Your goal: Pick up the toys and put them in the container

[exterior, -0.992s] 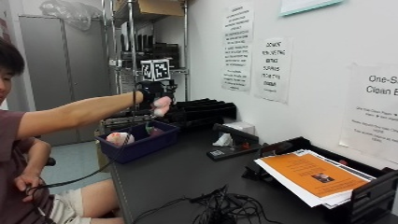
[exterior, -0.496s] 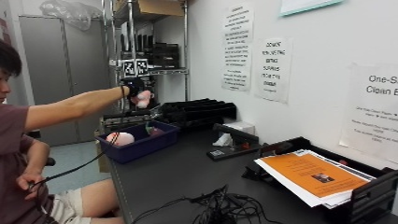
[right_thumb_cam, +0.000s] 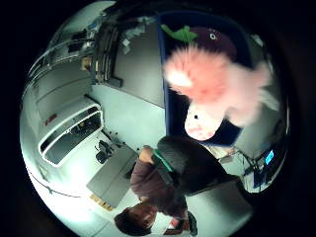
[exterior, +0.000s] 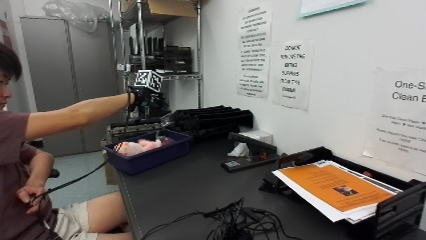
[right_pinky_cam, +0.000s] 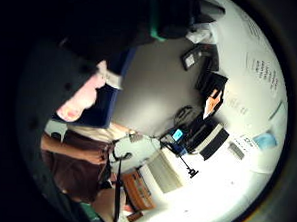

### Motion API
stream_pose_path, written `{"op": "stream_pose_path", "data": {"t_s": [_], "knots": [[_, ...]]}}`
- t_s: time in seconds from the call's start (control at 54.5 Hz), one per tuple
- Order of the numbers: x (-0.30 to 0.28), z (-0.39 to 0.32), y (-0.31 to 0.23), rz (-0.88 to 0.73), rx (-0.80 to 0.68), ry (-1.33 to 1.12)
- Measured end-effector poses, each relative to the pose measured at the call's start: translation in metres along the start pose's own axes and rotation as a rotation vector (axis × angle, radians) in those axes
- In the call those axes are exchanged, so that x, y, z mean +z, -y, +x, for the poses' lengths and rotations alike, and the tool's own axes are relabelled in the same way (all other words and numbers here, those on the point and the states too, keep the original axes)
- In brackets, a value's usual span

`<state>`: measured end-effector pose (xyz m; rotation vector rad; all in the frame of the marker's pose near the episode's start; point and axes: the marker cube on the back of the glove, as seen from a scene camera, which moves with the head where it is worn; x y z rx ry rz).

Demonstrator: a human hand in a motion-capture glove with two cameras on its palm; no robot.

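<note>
Right hand (exterior: pixel 145 97) stretched out above the far end of the blue container (exterior: pixel 152 156), which sits at the near-left edge of the dark surface (exterior: pixel 200 190). Pink plush toys (exterior: pixel 141 146) lie inside the container. From the thumb-side palm view a fuzzy pink toy (right_thumb_cam: pixel 217 84) shows close under the palm, over the container (right_thumb_cam: pixel 170 106); can't tell whether the grip has hold of it. Orange-covered papers (exterior: pixel 329 186) lie well apart, on a tray further along the surface.
</note>
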<state>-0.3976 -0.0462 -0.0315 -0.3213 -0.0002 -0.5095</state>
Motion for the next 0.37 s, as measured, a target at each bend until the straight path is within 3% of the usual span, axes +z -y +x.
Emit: {"op": "stream_pose_path", "data": {"t_s": [0.129,0.22,0.367], "knots": [[-0.011,0.006,-0.011,0.094,-0.073,-0.007],[-0.019,0.003,-0.013,0.216,-0.047,0.068],[-0.029,-0.008,-0.016,0.146,-0.011,-0.073]]}}
